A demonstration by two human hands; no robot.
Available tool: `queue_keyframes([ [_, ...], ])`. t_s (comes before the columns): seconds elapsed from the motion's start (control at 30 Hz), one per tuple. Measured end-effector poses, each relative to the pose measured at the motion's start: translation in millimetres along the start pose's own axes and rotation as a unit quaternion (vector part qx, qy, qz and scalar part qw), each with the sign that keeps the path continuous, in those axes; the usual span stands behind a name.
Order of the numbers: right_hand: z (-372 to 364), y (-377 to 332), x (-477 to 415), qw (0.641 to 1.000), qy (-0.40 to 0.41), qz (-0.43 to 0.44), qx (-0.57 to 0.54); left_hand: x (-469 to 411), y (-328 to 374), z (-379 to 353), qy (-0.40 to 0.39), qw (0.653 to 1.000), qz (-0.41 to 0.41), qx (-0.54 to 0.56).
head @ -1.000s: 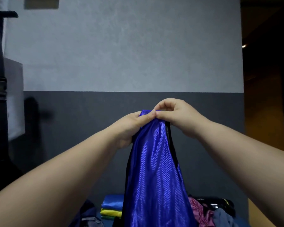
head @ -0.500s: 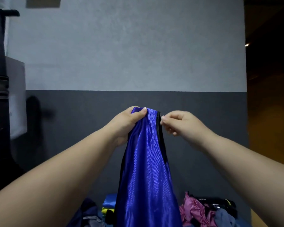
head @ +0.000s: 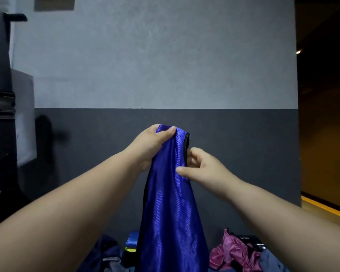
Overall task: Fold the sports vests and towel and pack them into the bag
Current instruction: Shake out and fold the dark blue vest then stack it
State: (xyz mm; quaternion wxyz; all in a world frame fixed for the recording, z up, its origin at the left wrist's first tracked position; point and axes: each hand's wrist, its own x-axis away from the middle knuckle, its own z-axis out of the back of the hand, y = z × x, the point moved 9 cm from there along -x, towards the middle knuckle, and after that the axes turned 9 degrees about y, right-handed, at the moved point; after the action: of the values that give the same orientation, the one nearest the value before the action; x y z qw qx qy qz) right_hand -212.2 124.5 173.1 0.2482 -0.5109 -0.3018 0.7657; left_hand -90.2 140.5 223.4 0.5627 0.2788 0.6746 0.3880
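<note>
I see the blue vest point(head: 171, 213) hanging between my hands, long axis vertical. My left hand point(head: 153, 144) grips its top, and my right hand point(head: 204, 169) pinches its edge just below.

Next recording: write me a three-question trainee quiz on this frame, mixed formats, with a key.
1. True or false: the shiny blue satin sports vest lies flat on a table.
2. Which hand grips the vest's top end? A) left hand B) right hand C) neither
3. What colour is the crumpled shiny cloth at lower right?
Key: 1 false, it hangs held up in the air; 2 A; 3 magenta.
</note>
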Motion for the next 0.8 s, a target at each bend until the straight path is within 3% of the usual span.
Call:
queue_keyframes([
  [0.1,-14,8,4,0.998,-0.059,-0.019,0.006,1,2,0,-0.006,1.000,-0.003,-0.003],
  [0.17,-27,14,10,0.989,-0.124,-0.031,0.069,1,2,1,-0.006,1.000,-0.004,-0.008],
  [0.27,-46,22,25,0.944,-0.237,-0.005,0.231,1,2,7,0.002,1.000,-0.001,-0.021],
  [0.37,-45,30,33,0.881,-0.273,0.041,0.385,-1,1,17,0.009,1.000,0.001,-0.023],
  [0.43,-41,35,35,0.854,-0.270,0.052,0.441,-2,-1,23,0.007,1.000,0.002,-0.026],
  [0.6,-22,28,27,0.856,-0.189,0.099,0.472,-6,-5,39,0.021,1.000,0.009,-0.008],
  [0.7,6,13,20,0.876,-0.076,0.094,0.467,-9,-5,55,0.051,0.999,0.009,0.012],
  [0.8,29,7,14,0.916,0.022,0.080,0.393,-12,-5,68,0.073,0.997,0.002,0.023],
])
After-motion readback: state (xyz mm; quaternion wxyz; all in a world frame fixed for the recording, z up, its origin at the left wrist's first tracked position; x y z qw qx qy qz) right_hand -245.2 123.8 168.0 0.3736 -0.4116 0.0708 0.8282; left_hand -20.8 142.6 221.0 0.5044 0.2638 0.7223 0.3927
